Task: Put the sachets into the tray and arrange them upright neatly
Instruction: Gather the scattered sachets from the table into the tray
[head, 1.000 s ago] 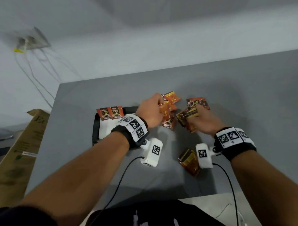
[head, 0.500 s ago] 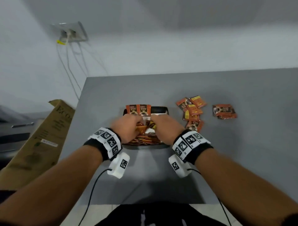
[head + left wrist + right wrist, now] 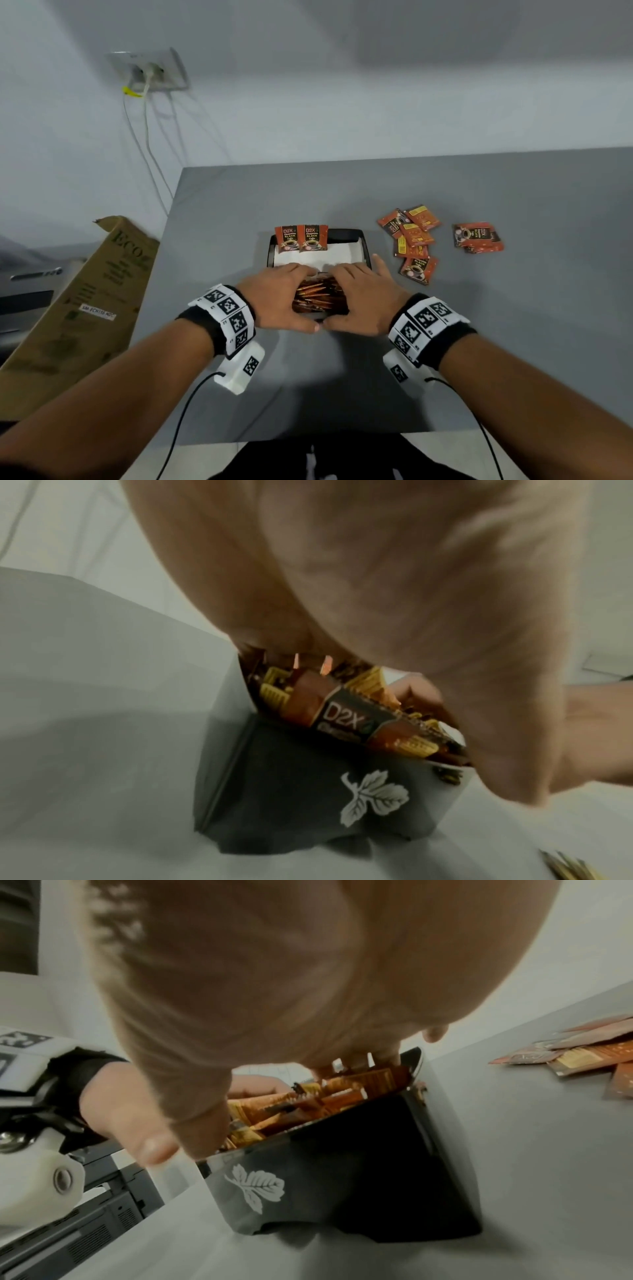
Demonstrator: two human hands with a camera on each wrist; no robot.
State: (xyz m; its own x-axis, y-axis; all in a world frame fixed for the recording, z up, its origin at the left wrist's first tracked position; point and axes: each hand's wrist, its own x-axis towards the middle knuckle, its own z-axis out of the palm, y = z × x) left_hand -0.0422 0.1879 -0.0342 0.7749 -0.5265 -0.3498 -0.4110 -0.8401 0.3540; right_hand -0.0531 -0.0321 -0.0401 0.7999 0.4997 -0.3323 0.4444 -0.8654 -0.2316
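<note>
A black tray [image 3: 346,235] with a white paper lining stands mid-table. Two orange D2X sachets [image 3: 301,238] stand upright against its far left wall. Over its near end my left hand [image 3: 282,296] and right hand [image 3: 364,299] cup a bundle of sachets [image 3: 320,296] from both sides, fingers curled over the far side and thumbs meeting at the near rim. In the left wrist view the bundle [image 3: 342,712] stands on edge inside the leaf-marked tray wall [image 3: 291,777]. The right wrist view shows the same bundle [image 3: 308,1104] and tray [image 3: 377,1150].
Loose sachets [image 3: 412,241] lie flat on the grey table right of the tray, with a small separate stack [image 3: 478,237] further right. A cardboard box [image 3: 78,301] leans at the table's left edge. Cables hang from a wall socket [image 3: 150,73].
Both hands left the loose pile on the right and carried a gathered bundle of sachets leftward into the near end of the tray, where they now press it together.
</note>
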